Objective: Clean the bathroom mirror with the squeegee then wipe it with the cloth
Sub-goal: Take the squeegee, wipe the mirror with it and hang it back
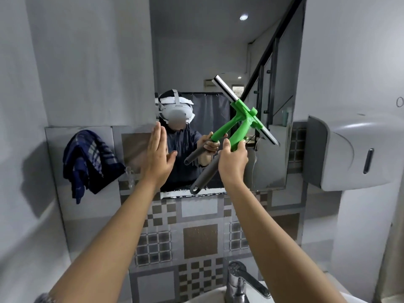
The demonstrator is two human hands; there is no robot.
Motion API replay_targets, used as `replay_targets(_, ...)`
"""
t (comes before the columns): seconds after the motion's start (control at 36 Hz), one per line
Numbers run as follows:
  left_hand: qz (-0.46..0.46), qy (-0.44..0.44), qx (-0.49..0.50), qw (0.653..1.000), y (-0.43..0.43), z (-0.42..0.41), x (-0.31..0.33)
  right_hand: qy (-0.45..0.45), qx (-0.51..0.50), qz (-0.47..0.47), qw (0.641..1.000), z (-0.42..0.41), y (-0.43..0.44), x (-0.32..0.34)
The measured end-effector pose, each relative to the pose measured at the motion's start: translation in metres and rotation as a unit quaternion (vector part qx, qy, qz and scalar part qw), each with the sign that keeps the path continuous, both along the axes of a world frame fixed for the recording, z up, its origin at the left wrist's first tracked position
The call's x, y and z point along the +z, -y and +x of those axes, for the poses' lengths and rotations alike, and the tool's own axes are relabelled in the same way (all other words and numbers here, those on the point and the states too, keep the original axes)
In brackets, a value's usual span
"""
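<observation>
I am holding my right hand (232,158) up in front of the mirror (196,51), with its fingers and thumb curling round the squeegee (242,125) where the green handle meets the grey shaft. The squeegee is lying against the right half of the glass. Its blade is tilting from upper left down to lower right, and its handle is slanting down to the left past my wrist. The handle and its reflection are meeting at the head, so the blade is touching the mirror.

I am raising my left hand (157,154) flat at the mirror's left edge, fingers straight and together, thumb spread out, gripping nothing. I cannot tell whether the palm is pressing on the glass.

The cloth (87,162), blue and checked, is hanging on the wall just left of the mirror, apart from both hands. A grey dispenser (349,154) is sitting to the mirror's right, and a chrome tap (238,281) is standing below between my forearms.
</observation>
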State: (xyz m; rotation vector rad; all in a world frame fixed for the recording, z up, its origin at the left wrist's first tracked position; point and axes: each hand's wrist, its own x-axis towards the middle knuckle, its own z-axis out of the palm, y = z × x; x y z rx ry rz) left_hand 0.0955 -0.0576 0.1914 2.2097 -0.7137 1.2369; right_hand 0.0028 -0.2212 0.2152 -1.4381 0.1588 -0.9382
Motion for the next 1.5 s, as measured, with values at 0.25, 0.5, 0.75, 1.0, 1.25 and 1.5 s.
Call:
replay_targets(0.25,0.006,0.008,0.005,1.000,-0.006,-0.005,-0.005,0.002,0.036,-0.026,0.999,-0.001,-0.029,-0.003)
replay_targets(0.5,0.023,0.017,0.017,0.999,-0.010,-0.003,-0.009,-0.014,0.038,-0.067,0.997,0.007,-0.052,-0.017)
replay_targets(0.75,-0.007,0.014,-0.003,1.000,-0.007,-0.003,-0.018,-0.062,0.020,-0.169,0.983,0.002,-0.049,-0.030)
replay_targets(1.0,-0.028,-0.003,-0.008,1.000,-0.002,-0.002,-0.031,-0.093,-0.012,-0.238,0.967,-0.003,-0.042,-0.037)
replay_targets(1.25,-0.040,-0.003,-0.002,0.999,0.002,-0.004,-0.042,-0.135,-0.024,-0.320,0.937,-0.006,-0.032,-0.047)
replay_targets(1.5,-0.059,-0.006,0.005,0.998,0.004,-0.004,-0.050,-0.158,-0.046,-0.383,0.909,-0.015,-0.014,-0.047)
